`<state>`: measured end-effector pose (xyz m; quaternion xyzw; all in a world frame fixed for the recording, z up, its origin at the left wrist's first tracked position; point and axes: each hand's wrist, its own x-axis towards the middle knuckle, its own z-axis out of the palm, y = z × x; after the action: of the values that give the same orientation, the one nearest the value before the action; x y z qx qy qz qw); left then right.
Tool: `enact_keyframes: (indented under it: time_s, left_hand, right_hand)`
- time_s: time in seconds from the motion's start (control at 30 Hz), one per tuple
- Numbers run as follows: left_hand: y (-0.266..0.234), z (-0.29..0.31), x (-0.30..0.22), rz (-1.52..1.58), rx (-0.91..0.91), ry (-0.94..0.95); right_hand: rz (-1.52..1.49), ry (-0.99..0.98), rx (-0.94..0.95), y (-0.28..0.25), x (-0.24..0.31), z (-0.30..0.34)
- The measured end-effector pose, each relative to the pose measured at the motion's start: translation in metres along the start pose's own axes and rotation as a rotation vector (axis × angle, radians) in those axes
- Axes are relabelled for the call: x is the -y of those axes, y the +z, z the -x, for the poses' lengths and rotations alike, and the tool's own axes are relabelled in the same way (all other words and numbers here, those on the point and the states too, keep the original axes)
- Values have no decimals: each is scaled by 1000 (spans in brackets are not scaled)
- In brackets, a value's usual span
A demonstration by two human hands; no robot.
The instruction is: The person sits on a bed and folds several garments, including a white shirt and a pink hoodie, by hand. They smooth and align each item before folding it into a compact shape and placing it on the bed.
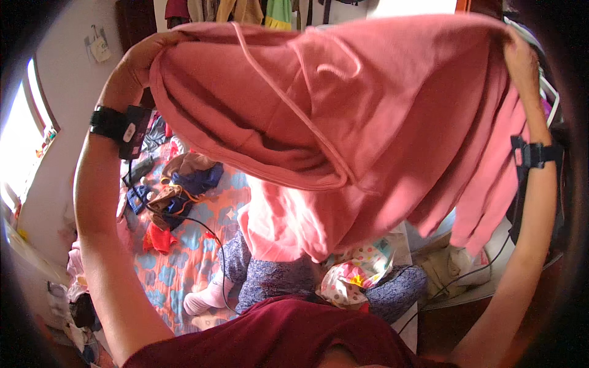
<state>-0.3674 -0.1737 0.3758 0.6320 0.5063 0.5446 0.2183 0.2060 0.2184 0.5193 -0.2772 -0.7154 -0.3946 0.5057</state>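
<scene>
A pink hooded sweatshirt (pixel 399 129) is stretched out in the air before me, its hood opening facing me at the left. My left hand (pixel 147 56) is closed on its upper left edge, with the fingertips partly behind the cloth. At the upper right, my right hand (pixel 521 61) grips the fabric, its fingers partly hidden. Both arms are raised and wide apart. A pink drawstring (pixel 276 92) dangles across the front. The lower cloth droops over my lap, and a sleeve hangs on the right below my right hand.
Several crumpled garments (pixel 175 190) lie on a patterned bedspread (pixel 159 276) at the left. A dotted plastic bag (pixel 359 276) rests by my legs. Folded cloth fills a container (pixel 457 270) at the right. Black cables run from both wrist straps. Clothes (pixel 245 12) hang at the back.
</scene>
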Motion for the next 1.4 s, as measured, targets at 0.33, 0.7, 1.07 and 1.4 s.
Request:
enact_keyframes:
  time_s: [0.33,0.7,1.07,1.4]
  left_hand:
    - [-32,-89,-14,-733,-422,350]
    - [88,193,-42,-564,-452,-287]
    - [245,342,157,-954,94,-1025]
    - [352,250,183,-903,295,-353]
  right_hand:
    - [-141,-84,41,89,63,64]
    - [-696,-175,336,41,89,190]
    - [-968,25,1190,29,216,521]
    - [-791,224,1076,30,220,571]
